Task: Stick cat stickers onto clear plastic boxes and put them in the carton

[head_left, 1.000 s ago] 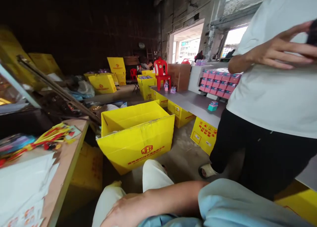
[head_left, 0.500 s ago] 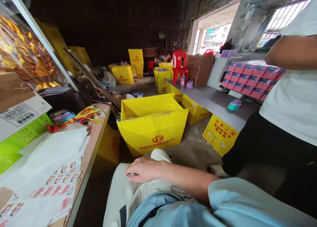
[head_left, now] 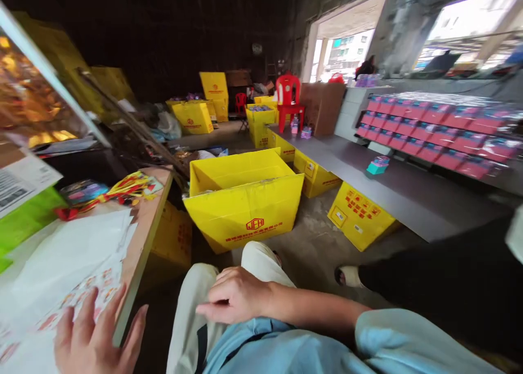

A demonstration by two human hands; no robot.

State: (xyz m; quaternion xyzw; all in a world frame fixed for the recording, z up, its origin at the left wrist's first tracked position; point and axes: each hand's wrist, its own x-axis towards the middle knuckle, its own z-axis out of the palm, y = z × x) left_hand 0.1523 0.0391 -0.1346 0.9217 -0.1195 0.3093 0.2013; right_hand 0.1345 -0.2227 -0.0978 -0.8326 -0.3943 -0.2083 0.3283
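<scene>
My left hand [head_left: 100,330] is at the lower left with its fingers spread, holding nothing. It hovers over the near edge of the wooden table [head_left: 141,259], by white paper sheets [head_left: 77,249] printed with small orange and red pictures. Above my thigh, close to my waist, is my right hand [head_left: 237,295]. Its fingers curl in loosely, the thumb points left, and nothing shows in it. In front of my knees stands a yellow carton [head_left: 245,213] with red lettering and an open top.
Red and yellow ribbons [head_left: 126,189] lie at the table's far end. On the right, a low grey table [head_left: 351,161] bears a small teal-and-pink box [head_left: 378,165] and stacked pink boxes [head_left: 433,126]. A red chair [head_left: 289,99] stands farther back. Dark trousers [head_left: 441,276] of another person show at right.
My left hand has come into view at lower left. My right hand has curled and drawn back towards my waist. The person at right has shifted mostly out of view as the camera turned right.
</scene>
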